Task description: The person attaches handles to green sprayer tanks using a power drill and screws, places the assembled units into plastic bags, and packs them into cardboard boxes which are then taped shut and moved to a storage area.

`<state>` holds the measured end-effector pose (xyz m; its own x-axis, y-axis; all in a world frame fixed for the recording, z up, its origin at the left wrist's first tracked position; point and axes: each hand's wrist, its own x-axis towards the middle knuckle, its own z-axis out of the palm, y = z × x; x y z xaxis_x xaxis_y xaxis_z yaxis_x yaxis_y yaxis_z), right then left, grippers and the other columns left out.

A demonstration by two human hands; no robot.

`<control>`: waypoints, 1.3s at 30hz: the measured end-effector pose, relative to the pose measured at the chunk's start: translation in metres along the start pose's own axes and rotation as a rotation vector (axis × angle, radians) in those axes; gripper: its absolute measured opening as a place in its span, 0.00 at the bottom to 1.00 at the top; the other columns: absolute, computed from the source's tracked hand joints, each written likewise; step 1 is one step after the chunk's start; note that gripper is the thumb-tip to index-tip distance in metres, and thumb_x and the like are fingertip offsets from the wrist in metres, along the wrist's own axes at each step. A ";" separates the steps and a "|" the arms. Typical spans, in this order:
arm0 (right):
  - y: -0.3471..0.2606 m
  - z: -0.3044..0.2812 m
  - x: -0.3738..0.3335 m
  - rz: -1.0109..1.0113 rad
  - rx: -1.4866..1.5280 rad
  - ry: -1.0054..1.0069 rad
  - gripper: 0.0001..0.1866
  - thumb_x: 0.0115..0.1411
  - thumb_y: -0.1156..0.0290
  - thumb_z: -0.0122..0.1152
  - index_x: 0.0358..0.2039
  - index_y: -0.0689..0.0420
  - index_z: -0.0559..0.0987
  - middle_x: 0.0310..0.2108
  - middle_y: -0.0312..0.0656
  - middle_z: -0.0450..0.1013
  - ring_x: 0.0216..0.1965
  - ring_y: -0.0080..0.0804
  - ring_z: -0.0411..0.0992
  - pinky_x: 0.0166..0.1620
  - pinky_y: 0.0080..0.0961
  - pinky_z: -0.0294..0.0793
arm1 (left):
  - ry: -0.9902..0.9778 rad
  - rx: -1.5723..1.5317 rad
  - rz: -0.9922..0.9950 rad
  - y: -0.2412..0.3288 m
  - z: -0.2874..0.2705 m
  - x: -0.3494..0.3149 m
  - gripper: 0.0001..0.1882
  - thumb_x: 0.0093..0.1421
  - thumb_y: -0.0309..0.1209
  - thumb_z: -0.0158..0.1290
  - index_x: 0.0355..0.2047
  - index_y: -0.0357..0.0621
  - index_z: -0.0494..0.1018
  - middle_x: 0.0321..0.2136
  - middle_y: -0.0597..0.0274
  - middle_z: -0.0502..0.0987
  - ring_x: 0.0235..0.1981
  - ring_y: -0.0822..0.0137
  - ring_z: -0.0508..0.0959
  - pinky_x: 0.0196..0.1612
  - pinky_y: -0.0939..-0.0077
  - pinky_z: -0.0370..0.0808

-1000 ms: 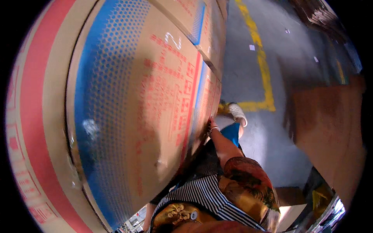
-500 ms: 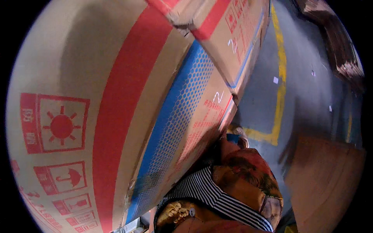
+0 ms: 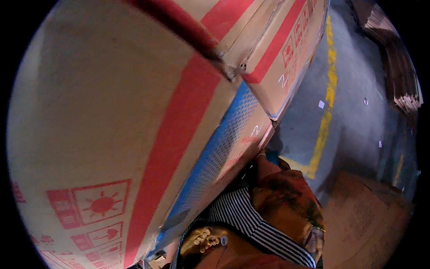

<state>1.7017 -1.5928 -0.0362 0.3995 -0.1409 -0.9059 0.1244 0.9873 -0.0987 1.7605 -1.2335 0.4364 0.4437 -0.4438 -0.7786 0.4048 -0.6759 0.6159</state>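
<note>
The big cardboard box (image 3: 112,134) with red stripe and blue band has tipped nearer the camera than a second ago, hugged against the chest above the grey floor (image 3: 358,112), hiding both hands, so whether they are spread or gripping cannot be told.

Warehouse, stacked cartons (image 3: 134,112), yellow floor line (image 3: 323,121)

A black-and-white striped top (image 3: 242,215) under an orange patterned sleeve (image 3: 286,201), thin bracelet (image 3: 261,155).
</note>
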 end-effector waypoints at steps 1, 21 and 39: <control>0.004 0.003 -0.007 0.000 -0.023 -0.012 0.22 0.62 0.49 0.51 0.47 0.52 0.72 0.42 0.42 0.72 0.39 0.44 0.69 0.38 0.46 0.70 | 0.014 -0.010 0.005 -0.009 -0.003 -0.005 0.22 0.61 0.27 0.56 0.56 0.37 0.68 0.52 0.52 0.73 0.50 0.57 0.75 0.54 0.61 0.74; 0.000 -0.253 -0.078 -0.462 -0.056 -0.282 0.09 0.60 0.63 0.57 0.36 0.54 0.78 0.33 0.40 0.77 0.32 0.39 0.74 0.36 0.36 0.76 | 0.408 -0.255 0.779 -0.112 -0.061 0.022 0.18 0.67 0.35 0.51 0.52 0.37 0.70 0.44 0.59 0.77 0.46 0.68 0.76 0.50 0.71 0.73; 0.248 -0.473 -0.246 -0.546 -2.099 0.009 0.11 0.61 0.60 0.49 0.24 0.48 0.74 0.24 0.36 0.69 0.27 0.32 0.69 0.28 0.34 0.68 | 0.205 -0.829 0.648 -0.362 -0.204 0.069 0.30 0.66 0.55 0.40 0.58 0.44 0.66 0.50 0.58 0.76 0.49 0.58 0.76 0.48 0.60 0.77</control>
<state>1.2051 -1.2788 -0.0327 0.6759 -0.3659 -0.6398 -0.7174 -0.5253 -0.4576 1.8077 -0.8990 0.1840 0.8637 -0.4149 -0.2863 0.4263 0.2981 0.8541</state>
